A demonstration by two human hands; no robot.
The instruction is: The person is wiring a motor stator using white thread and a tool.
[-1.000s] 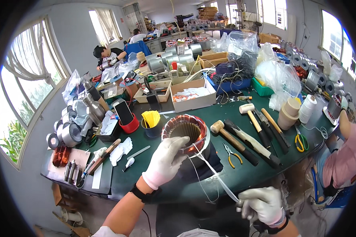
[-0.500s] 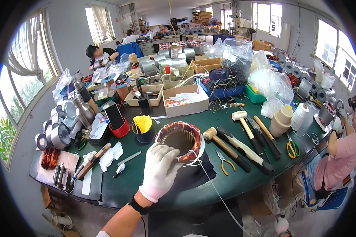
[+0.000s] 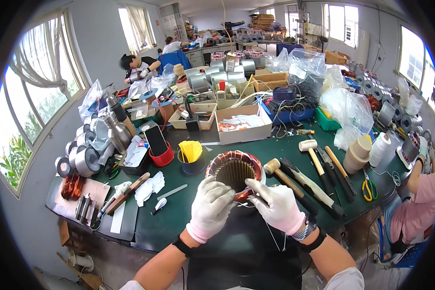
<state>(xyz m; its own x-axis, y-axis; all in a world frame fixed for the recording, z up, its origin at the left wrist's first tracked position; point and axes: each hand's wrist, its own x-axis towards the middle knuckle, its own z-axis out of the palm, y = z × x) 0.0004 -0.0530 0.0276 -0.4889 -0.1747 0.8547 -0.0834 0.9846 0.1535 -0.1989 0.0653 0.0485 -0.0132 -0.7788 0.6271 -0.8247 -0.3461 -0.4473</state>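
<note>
Copper-wound, ring-shaped metal stator (image 3: 235, 170) stands near the front of the dark green table (image 3: 152, 224), straight ahead of you at your fingertips, its bore axis roughly upright and neither hand clearly nearer. From left to right, your white-gloved left hand (image 3: 211, 205) curls at the near-left rim, and your white-gloved right hand (image 3: 278, 205) bends its fingers onto the near-right rim; whether either grips anything cannot be told. Reddish-brown windings (image 3: 237, 155), banded in white, circle a slotted, brassy bore (image 3: 235, 179) facing up.
</note>
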